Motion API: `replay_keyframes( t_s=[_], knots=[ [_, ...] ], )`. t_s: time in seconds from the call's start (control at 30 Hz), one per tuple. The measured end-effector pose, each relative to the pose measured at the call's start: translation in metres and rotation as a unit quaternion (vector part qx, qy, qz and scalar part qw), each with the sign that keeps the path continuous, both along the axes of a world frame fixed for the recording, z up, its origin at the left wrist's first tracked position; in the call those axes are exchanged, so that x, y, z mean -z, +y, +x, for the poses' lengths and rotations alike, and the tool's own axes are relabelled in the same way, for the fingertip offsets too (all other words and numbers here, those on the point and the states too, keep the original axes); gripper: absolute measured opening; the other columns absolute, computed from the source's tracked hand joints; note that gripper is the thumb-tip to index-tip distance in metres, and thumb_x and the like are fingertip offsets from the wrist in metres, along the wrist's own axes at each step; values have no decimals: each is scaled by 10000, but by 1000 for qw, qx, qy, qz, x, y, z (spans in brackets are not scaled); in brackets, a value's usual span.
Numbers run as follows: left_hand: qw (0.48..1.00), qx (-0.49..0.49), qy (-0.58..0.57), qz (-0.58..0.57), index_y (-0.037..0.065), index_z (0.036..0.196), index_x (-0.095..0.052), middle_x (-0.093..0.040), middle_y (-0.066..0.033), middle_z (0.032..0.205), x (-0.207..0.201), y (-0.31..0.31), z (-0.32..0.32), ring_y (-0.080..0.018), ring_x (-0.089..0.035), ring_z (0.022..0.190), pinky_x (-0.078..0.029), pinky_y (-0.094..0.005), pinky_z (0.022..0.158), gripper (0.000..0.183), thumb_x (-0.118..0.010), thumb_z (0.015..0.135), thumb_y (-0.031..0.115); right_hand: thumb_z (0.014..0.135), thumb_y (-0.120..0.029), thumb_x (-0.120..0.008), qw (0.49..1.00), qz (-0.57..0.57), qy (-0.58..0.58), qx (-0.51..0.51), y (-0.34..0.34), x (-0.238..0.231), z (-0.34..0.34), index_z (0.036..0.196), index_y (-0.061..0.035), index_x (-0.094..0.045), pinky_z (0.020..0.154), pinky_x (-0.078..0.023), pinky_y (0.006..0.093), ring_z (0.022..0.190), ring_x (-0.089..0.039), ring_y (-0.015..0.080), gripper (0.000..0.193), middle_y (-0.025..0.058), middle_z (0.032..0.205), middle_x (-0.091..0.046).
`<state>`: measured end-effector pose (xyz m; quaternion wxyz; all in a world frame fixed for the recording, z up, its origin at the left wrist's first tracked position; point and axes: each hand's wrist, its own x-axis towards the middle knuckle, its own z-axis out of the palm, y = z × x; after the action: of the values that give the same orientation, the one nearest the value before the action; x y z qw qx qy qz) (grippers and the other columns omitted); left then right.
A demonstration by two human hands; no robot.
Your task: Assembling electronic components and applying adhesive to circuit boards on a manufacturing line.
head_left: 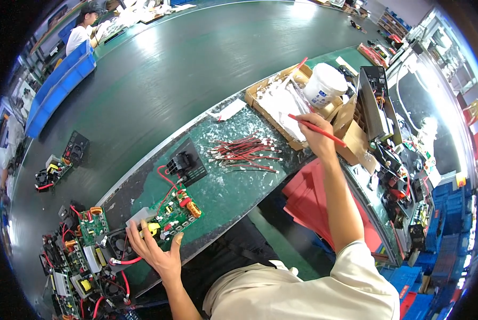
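One green circuit board [172, 213] lies on the worktop [233, 186] at seven o'clock, left hand [156, 250] spread flat upon it, clasping nothing. Right hand [316, 133], at two o'clock, pinches a red brush [316, 129] by the paste-smeared cardboard tray [281, 104]; pasting seems barely begun.

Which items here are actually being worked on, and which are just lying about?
In use:
left hand on green circuit board
right hand holding red stick
cardboard tray of white paste

Lying about:
red wire bundle
white tub
blue crate
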<state>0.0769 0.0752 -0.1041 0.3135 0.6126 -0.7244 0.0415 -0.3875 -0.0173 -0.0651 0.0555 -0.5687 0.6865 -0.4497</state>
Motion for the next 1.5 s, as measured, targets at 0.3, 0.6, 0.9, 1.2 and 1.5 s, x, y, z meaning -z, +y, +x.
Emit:
replay_keyframes(
  t_s=[0.3,0.6,0.9,1.2,1.5],
  knots=[
    [999,12,-21,41,72,1458,-417,-309,-193,1543,-5,-5,-6,-458,-246,1414,-206,-614,1116,1042,-755,669,662,827,-19,-683,960,-34,-259,-101,62,-92,80,1048,24,-697,847,-481,280,964,-633,171,226,128,1059,-686],
    [999,7,5,38,98,1503,-356,-245,-150,1589,6,2,0,-451,-148,1464,-142,-634,1130,1121,-839,605,563,766,96,-663,894,108,-224,-372,81,-77,196,979,55,-679,795,-525,311,912,-650,209,217,177,1086,-644],
    [1000,11,-3,2,41,1499,-335,-266,-134,1588,15,3,3,-423,-163,1473,-116,-637,1155,1170,-754,613,680,861,112,-630,911,84,-76,-397,101,-73,229,1050,71,-637,806,-543,261,912,-660,163,193,115,1028,-640],
    [1000,10,-7,-8,42,1489,-346,-285,-136,1576,15,2,1,-405,-184,1473,-120,-634,1152,1154,-734,620,695,848,97,-649,916,67,-12,-395,92,-52,237,999,30,-660,727,-531,245,864,-640,131,166,84,966,-642],
    [1000,16,13,-20,76,1482,-360,-316,-110,1543,14,3,0,-384,-210,1461,-147,-627,1144,1127,-829,588,577,822,65,-685,903,-15,94,-420,91,-47,250,989,-13,-683,666,-509,253,800,-640,132,183,74,917,-669]
  ],
)
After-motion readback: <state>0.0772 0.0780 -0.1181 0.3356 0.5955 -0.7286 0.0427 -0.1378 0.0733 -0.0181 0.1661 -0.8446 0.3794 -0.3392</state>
